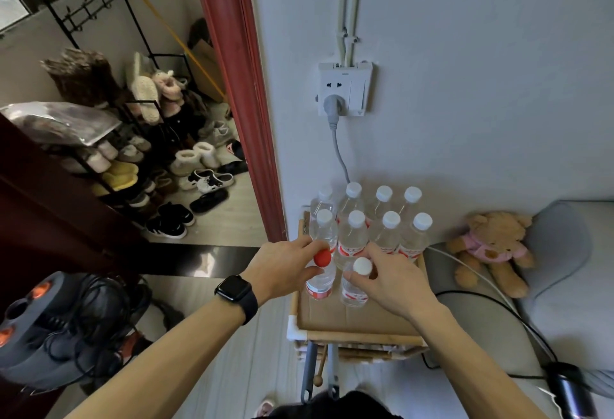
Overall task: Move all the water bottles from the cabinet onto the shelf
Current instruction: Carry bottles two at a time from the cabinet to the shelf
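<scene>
Both hands are working at the shelf (365, 340), frame 6 o'clock, against the wall. The left hand (282, 266) is gripping the red-capped bottle (320, 282), fingers curling round the shoulder just under the cap and thumb on the near side. The right hand (395, 277) is gripping the white-capped bottle (355, 290) the same way, at the neck. Both bottles are standing upright, long axis vertical, side by side but apart on the cardboard top (349, 317). Can't tell if the bases are fully seated or hovering just above.

Key relation: each bottle is hanging straight below its grip, at 12 o'clock from each wrist. The red one is nearer the left hand, the white one nearer the right. The back rows (352, 236), eight white-capped bottles in two lines of four, are sitting just beyond at 12 o'clock, almost touching the held pair. A third row is starting here, probably.

Next move is likely a straight release upward; tipping into the rear row is the risk. The open slots are lying at 3 o'clock from the white one.

The cabinet isn't identifiable in this view.
</scene>
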{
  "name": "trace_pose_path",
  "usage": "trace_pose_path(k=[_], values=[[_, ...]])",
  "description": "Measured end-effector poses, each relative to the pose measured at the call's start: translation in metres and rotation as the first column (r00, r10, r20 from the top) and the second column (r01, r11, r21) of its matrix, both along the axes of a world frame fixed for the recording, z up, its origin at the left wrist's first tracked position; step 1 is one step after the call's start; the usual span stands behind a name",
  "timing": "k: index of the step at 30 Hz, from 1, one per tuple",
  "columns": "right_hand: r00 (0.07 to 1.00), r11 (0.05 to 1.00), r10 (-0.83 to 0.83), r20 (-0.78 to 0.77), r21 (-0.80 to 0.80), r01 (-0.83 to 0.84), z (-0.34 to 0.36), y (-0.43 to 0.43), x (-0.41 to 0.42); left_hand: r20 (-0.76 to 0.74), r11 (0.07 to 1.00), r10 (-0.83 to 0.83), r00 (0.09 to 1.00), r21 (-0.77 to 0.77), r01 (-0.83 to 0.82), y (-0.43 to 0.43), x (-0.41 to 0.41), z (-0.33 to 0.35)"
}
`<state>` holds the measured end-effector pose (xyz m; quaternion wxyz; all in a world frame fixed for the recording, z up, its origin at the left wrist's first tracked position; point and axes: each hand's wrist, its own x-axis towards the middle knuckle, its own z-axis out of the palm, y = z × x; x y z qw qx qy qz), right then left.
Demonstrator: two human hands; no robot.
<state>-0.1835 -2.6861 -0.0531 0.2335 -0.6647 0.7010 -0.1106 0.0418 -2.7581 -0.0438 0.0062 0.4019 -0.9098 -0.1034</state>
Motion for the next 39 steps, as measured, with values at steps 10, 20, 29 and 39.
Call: trace_pose_path(k=[10, 20, 29, 39], values=[[1.000, 1.000, -0.024, -0.011, -0.004, 0.024, -0.001, 0.007, -0.005, -0.006, 0.990, 0.139, 0.990, 0.029, -0.139, 0.005, -0.005, 0.001], [1.000, 1.000, 0.002, -0.002, -0.024, -0.002, 0.007, 0.006, -0.005, -0.045, 0.989, 0.146, 0.988, 0.024, -0.145, 0.001, -0.010, 0.003], [0.997, 0.998, -0.016, 0.078, -0.058, 0.021, 0.005, -0.003, 0.001, -0.018, 0.982, 0.190, 0.982, -0.016, -0.190, -0.004, -0.018, 0.008], [0.986, 0.995, -0.028, 0.162, -0.085, 0.043, 0.000, -0.009, 0.004, -0.079, 0.971, 0.238, 0.968, 0.059, -0.234, -0.005, -0.017, 0.009]])
